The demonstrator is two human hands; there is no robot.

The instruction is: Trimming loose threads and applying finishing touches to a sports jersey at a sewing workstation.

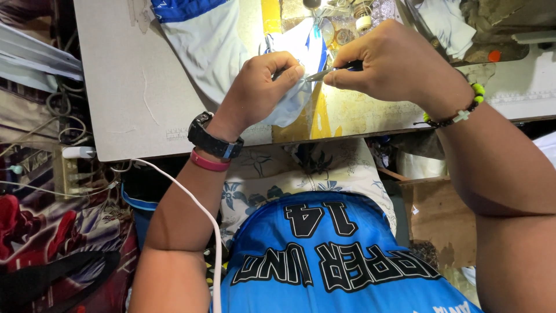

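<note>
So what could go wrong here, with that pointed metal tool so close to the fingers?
The tool tip in the right hand points at the left hand pinching the cloth; a slip might prick a finger. It might also snag or tear the thin cloth.

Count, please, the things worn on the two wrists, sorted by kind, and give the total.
Black wristwatch on the left wrist: 1
Pink band on the left wrist: 1
Bead bracelet with dark and yellow-green beads, on the right wrist: 1
Total: 3
</note>
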